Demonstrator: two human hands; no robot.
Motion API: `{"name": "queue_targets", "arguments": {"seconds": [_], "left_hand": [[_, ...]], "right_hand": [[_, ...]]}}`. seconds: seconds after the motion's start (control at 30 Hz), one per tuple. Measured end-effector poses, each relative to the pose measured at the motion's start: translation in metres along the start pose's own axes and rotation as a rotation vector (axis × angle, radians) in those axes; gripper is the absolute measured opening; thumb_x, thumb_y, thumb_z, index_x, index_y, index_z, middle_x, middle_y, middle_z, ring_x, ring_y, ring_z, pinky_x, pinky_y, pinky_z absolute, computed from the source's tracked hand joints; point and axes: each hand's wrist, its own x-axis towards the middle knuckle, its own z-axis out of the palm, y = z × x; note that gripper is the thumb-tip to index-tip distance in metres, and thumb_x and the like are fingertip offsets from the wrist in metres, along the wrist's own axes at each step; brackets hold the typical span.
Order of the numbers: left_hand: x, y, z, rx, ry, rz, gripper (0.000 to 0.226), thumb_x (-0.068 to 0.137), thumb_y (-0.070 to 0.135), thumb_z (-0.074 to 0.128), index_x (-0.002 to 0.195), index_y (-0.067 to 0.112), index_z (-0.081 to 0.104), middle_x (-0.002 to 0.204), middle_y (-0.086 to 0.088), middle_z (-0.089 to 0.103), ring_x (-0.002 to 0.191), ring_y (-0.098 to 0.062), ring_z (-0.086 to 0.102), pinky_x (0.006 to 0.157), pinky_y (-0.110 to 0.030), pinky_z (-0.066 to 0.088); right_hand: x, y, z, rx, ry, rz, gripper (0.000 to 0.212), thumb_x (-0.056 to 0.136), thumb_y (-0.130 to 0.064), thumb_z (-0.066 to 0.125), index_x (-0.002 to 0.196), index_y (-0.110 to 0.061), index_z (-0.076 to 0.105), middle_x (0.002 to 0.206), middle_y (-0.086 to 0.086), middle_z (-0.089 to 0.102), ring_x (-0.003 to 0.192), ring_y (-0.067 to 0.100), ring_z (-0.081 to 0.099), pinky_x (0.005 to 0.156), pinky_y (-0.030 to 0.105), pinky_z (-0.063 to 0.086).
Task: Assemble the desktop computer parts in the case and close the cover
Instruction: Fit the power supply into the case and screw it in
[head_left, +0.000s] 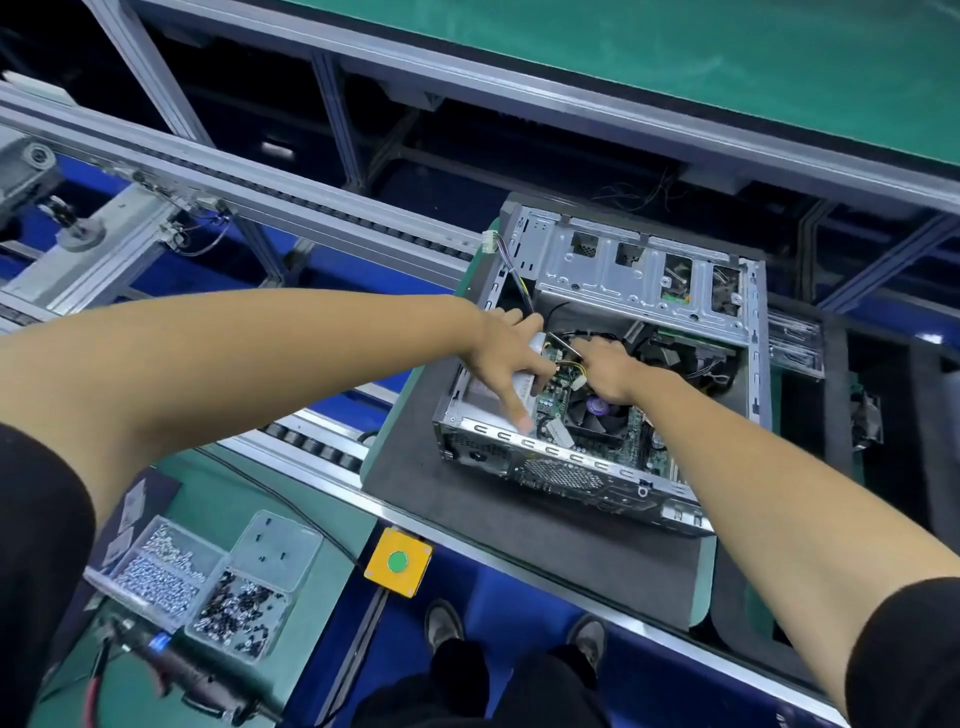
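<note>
An open desktop case (639, 280) lies on its side on a dark grey mat (519, 525). Inside it I see the green motherboard (631, 439), a black CPU fan (597, 410) and a bundle of yellow and black cables (574, 371). My left hand (506, 353) reaches into the left part of the case, fingers spread, with its forefinger down on the silver power supply (488, 400). My right hand (605, 366) is beside it, fingers curled over the cables above the fan. What those fingers hold is hidden. No cover is on the case.
The mat sits on a roller conveyor (311, 447). A yellow box with a green button (398, 561) is fixed to the front rail. Clear trays of screws (208, 577) and an electric screwdriver (197, 686) lie at the lower left. My feet (514, 634) stand below.
</note>
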Motion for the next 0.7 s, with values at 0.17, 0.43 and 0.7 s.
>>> {"name": "queue_targets", "arguments": {"seconds": [0.17,0.43,0.7], "left_hand": [[0.006,0.006,0.021,0.187,0.333,-0.016,0.060,0.086,0.083,0.027,0.113,0.034,0.050,0.104,-0.006,0.034,0.097,-0.030,0.043,0.090,-0.045,0.041],[0.019,-0.003,0.042,0.187,0.602,0.003,0.061,0.081,0.076,0.024,0.112,0.028,0.045,0.103,-0.004,0.039,0.090,-0.025,0.040,0.080,-0.039,0.033],[0.014,0.008,0.028,-0.665,0.834,-0.015,0.047,0.102,0.056,0.043,0.113,0.012,0.056,0.107,-0.003,0.050,0.104,-0.022,0.047,0.102,-0.045,0.042]], "right_hand": [[-0.008,0.003,-0.006,0.176,-0.012,-0.005,0.040,0.092,0.004,0.030,0.122,-0.019,0.041,0.113,0.024,0.054,0.096,0.035,0.050,0.080,0.044,0.038],[-0.022,-0.010,-0.036,-0.093,0.115,-0.105,0.043,0.098,0.004,0.039,0.136,-0.016,0.040,0.080,0.009,0.052,0.063,0.027,0.050,0.053,0.036,0.036],[-0.052,-0.043,-0.068,1.089,0.315,-0.137,0.037,0.082,0.000,0.062,0.117,-0.008,0.055,0.088,0.013,0.078,0.072,0.027,0.074,0.056,0.034,0.059]]}}
